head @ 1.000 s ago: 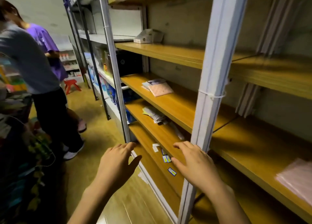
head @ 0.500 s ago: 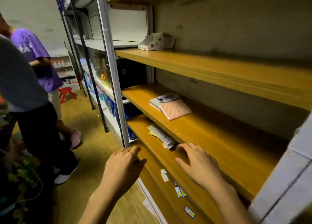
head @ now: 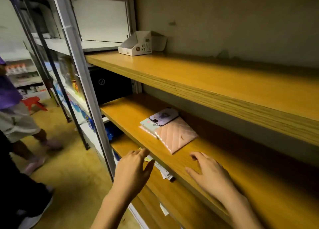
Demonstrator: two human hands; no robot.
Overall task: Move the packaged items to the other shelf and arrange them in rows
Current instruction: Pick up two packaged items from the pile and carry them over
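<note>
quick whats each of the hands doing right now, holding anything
Left hand: open, fingers relaxed, holding nothing.
Right hand: open, fingers spread over the wooden shelf, holding nothing.

The left hand (head: 133,173) hovers at the yellow wooden shelf's (head: 250,161) front edge. The right hand (head: 210,175) spreads above it, near a pink quilted packet (head: 174,135).

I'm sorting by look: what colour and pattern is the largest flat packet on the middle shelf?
The flat soft packet is pale pink, diamond-quilted; head view.

left hand (head: 133,172) open, right hand (head: 209,174) spread
</note>
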